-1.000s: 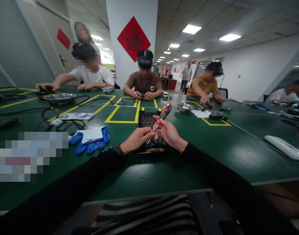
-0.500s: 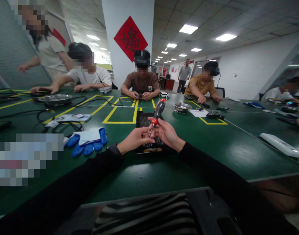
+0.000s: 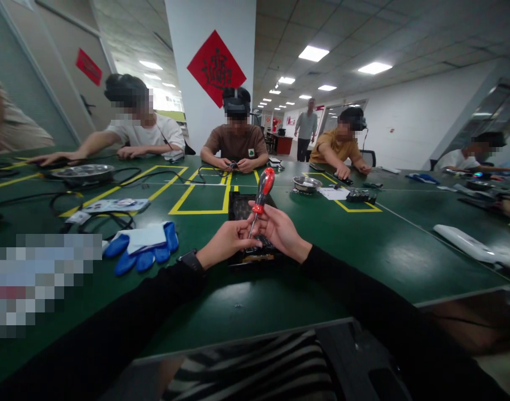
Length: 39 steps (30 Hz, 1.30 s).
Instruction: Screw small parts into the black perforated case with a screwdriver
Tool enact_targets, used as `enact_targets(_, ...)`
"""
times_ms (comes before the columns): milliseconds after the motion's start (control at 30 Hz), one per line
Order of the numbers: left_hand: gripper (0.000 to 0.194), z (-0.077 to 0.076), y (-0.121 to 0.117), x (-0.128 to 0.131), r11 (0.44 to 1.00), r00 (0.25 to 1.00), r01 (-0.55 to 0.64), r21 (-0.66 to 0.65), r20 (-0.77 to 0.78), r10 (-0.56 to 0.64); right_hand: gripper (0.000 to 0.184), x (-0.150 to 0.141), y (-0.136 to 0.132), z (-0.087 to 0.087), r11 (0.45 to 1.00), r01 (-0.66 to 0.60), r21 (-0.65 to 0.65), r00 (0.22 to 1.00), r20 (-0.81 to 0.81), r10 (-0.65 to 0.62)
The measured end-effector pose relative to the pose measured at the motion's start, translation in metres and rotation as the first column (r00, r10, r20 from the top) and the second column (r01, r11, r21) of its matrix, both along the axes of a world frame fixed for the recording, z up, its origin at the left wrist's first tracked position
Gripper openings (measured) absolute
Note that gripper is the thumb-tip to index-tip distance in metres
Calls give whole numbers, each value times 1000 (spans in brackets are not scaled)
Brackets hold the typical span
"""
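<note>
A screwdriver (image 3: 263, 189) with a red and black handle leans upright between my hands, handle up and metal shaft down. My right hand (image 3: 282, 228) is closed round it, fingers at the red collar and upper shaft. My left hand (image 3: 225, 242) is closed too, with thumb and fingers pinched at the shaft's lower end; whether a small part sits at the tip is hidden. Directly beneath both hands a black boxy device casing (image 3: 239, 205) lies on the green table (image 3: 338, 278). My hands cover much of its middle.
Blue-and-white gloves (image 3: 144, 245) lie left of my hands, near black cables (image 3: 87, 217) and a metal dish (image 3: 83, 172). Another metal bowl (image 3: 307, 184) and black parts (image 3: 360, 196) stand farther right. A white device (image 3: 464, 242) lies at the right. Several people work across the table.
The view has shifted slightly to the right. Both hands stay on the screwdriver, whose handle has turned a little. The standing person at the left has moved mostly out of view.
</note>
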<state>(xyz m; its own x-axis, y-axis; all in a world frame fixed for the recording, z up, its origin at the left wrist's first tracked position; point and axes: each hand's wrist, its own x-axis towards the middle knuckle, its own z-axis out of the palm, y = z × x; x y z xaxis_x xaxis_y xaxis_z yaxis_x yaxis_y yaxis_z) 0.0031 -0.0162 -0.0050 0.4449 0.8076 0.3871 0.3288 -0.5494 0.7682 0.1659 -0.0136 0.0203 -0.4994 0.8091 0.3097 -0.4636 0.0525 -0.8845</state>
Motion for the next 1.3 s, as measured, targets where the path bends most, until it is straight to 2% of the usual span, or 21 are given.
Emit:
enact_targets(200, 38, 1, 0, -1, 1000, 1000, 0, 21, -6, 0, 20, -1, 1, -3, 999, 8, 44, 1000, -29, -7)
enact_targets(400, 38, 3, -3, 1, 1000, 1000, -8, 28, 1, 8, 24, -1, 4, -5, 998, 18, 56, 999, -41, -15)
enact_targets(633, 38, 0, -1, -1, 1000, 1000, 8, -13, 21, -7, 31, 0, 2, -3, 998, -68, -8, 993, -97, 67)
enact_targets(1033, 37, 0, 0, 0, 999, 998, 44, -15, 52, -43, 17, -1, 3, -6, 1000, -14, 21, 997, -74, 15)
enact_targets(1167, 35, -1, 0, 0, 999, 998, 44, -31, 38, -42, 24, 1, 3, -4, 999, -46, -6, 996, -78, 45)
enact_targets(1300, 34, -1, 1, -1, 998, 998, 46, -40, 33, -45, 26, 1, 1, -3, 1000, -25, -9, 998, -58, 25)
